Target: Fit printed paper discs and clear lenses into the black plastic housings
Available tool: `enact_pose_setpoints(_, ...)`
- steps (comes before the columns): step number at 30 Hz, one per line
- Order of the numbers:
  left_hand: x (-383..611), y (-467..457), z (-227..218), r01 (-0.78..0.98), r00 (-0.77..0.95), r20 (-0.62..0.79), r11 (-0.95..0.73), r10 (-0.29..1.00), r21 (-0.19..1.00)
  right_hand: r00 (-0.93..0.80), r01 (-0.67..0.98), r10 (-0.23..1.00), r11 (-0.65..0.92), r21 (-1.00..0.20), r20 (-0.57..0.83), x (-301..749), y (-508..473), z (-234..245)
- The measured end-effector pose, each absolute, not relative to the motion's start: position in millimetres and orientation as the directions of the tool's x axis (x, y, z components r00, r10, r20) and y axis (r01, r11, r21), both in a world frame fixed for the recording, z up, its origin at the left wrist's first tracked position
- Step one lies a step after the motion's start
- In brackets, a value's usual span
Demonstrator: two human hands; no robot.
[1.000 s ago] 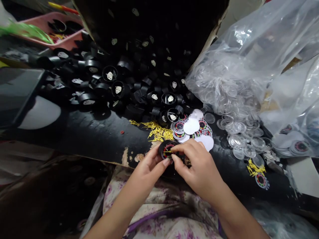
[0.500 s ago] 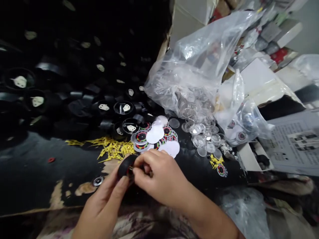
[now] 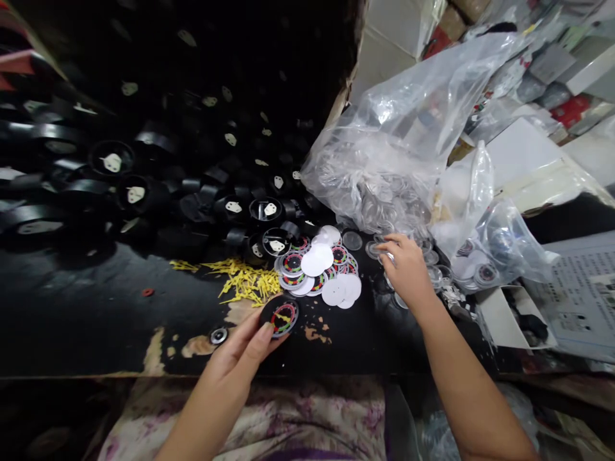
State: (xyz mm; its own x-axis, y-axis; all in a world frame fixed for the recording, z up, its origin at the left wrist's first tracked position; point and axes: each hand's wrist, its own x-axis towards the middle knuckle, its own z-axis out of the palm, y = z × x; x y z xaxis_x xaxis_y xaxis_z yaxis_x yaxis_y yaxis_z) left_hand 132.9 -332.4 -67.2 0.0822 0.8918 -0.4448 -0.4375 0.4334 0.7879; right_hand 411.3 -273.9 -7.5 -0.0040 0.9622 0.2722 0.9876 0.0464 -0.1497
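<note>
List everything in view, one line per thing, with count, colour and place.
round cases: many, black, heaped at back left.
pointers: a pile, yellow, mid table.
dial discs: a pile, white and multicoloured, right of the pointers.
big bag: one, clear, back right.
clear lenses: many, transparent, beside the big bag.
table: one, black, chipped near edge.
dialled case: one, black, held at the front.
left hand: holds the dialled case.
right hand: on the clear lenses.

Single head view, looking forward-down, close over cluttered worktable (image 3: 96, 333).
</note>
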Motion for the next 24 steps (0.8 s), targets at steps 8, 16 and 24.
enact_pose_setpoints(8, 135.7, -327.9, -55.6, -0.554, 0.31, -0.42, 0.521, 0.853, 0.649, -0.157, 0.519, 0.979, 0.194, -0.833, 0.13, 296.9, -323.7, -6.6)
enact_pose_setpoints(16, 136.8, -334.5, -62.9, -0.295, 0.229, -0.288, 0.348, 0.93, 0.89, -0.133, 0.647, 0.984, 0.174, -0.742, 0.116, 275.6, -319.8, -9.6)
enact_pose_setpoints(24, 131.4, -343.1, -56.8, -0.184, 0.283, -0.193, 0.251, 0.939, 0.95, -0.1, 0.701, 0.958, 0.259, -0.664, 0.269, 259.4, -314.0, -15.4)
